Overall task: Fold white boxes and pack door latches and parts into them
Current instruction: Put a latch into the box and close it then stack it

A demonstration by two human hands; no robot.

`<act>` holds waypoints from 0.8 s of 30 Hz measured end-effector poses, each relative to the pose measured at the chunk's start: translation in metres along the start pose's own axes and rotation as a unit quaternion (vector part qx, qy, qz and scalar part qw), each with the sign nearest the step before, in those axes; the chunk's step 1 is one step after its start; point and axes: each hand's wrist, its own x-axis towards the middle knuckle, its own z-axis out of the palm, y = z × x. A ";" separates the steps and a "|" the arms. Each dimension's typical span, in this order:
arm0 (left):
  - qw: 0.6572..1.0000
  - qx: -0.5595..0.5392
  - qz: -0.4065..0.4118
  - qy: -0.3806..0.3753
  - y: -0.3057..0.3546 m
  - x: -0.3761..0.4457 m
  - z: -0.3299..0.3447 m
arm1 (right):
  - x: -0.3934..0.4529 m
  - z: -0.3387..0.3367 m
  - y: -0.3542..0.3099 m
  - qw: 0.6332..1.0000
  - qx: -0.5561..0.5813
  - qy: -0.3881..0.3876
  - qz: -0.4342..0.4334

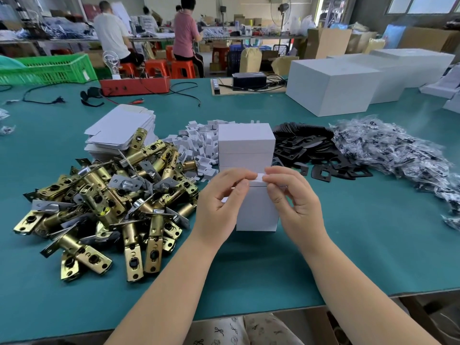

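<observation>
A small white box (257, 210) lies on the green table in front of me. My left hand (221, 197) and my right hand (293, 195) meet over its far end and together pinch a small white cardboard piece (260, 177) between thumbs and forefingers. Closed white boxes (246, 145) are stacked just behind. A heap of brass door latches (109, 202) lies to the left. Flat white box blanks (119, 130) are stacked behind the latches. Small white folded inserts (199, 143) are piled at the centre.
Black strike plates (306, 148) and bagged parts (398, 155) lie to the right. Large white cartons (333, 85) stand at the back right, a red tray (134, 85) and green crate (49, 68) at the back left. People sit at a far bench.
</observation>
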 end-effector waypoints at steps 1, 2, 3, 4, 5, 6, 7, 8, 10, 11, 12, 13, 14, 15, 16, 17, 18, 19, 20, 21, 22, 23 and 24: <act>1.000 -0.006 -0.005 0.001 -0.001 0.000 -0.001 | 0.000 0.000 0.000 1.000 -0.005 -0.007 -0.003; 1.000 -0.013 -0.014 0.003 -0.001 0.001 -0.002 | -0.001 -0.001 0.000 1.000 -0.012 -0.012 -0.003; 1.000 -0.018 -0.022 0.004 -0.002 0.001 -0.003 | -0.001 -0.001 0.000 1.000 -0.017 -0.014 -0.003; 0.999 -0.019 -0.028 0.002 -0.003 0.001 -0.003 | -0.001 -0.001 -0.001 1.000 -0.019 -0.016 -0.002; 0.999 -0.015 -0.031 -0.002 -0.003 0.001 -0.003 | -0.001 -0.001 -0.001 1.000 -0.016 -0.017 0.002; 0.999 -0.008 -0.035 -0.012 -0.004 0.000 -0.004 | -0.002 -0.001 -0.001 1.000 -0.011 -0.018 0.010; 0.999 0.000 -0.044 -0.025 -0.005 0.000 -0.003 | -0.002 0.000 -0.001 1.000 -0.010 -0.021 0.021; 0.998 0.005 -0.056 -0.042 -0.006 0.000 -0.003 | -0.002 0.001 -0.001 0.999 -0.013 -0.029 0.036; 0.995 -0.007 -0.081 -0.065 -0.007 0.001 -0.003 | -0.003 0.001 -0.002 0.994 0.009 -0.056 0.092; 0.994 -0.012 -0.088 -0.066 -0.008 0.001 -0.004 | -0.003 0.000 -0.002 0.988 0.044 -0.071 0.133; 0.994 -0.014 -0.090 -0.062 -0.008 0.002 -0.004 | -0.002 -0.002 0.001 0.979 0.071 -0.090 0.168; 0.994 -0.017 -0.092 -0.056 -0.008 0.003 -0.005 | -0.002 -0.005 0.003 0.972 0.077 -0.113 0.190; 0.994 -0.022 -0.096 -0.046 -0.008 0.003 -0.006 | -0.002 -0.007 0.005 0.969 0.061 -0.139 0.197; 0.994 -0.028 -0.103 -0.035 -0.009 0.003 -0.007 | -0.002 -0.008 0.007 0.966 0.047 -0.156 0.202; 0.993 -0.036 -0.114 -0.024 -0.009 0.004 -0.008 | -0.002 -0.008 0.008 0.965 0.040 -0.160 0.204; 0.990 -0.051 -0.131 -0.014 -0.009 0.004 -0.009 | -0.002 -0.008 0.008 0.964 0.044 -0.158 0.212; 0.985 -0.076 -0.153 -0.003 -0.010 0.005 -0.010 | -0.002 -0.008 0.008 0.962 0.052 -0.153 0.222; 0.978 -0.109 -0.178 0.009 -0.010 0.006 -0.010 | -0.002 -0.009 0.008 0.959 0.062 -0.148 0.234; 0.968 -0.144 -0.205 0.025 -0.010 0.007 -0.011 | -0.002 -0.009 0.008 0.956 0.072 -0.145 0.243; 0.956 -0.175 -0.230 0.045 -0.010 0.009 -0.012 | -0.001 -0.010 0.008 0.954 0.082 -0.146 0.250; 0.943 -0.203 -0.253 0.066 -0.011 0.010 -0.013 | 0.000 -0.010 0.006 0.952 0.090 -0.151 0.252; 0.930 -0.226 -0.275 0.087 -0.012 0.012 -0.015 | -0.001 -0.011 0.005 0.951 0.095 -0.159 0.249; 0.919 -0.241 -0.296 0.103 -0.013 0.014 -0.016 | -0.001 -0.010 0.004 0.950 0.098 -0.168 0.243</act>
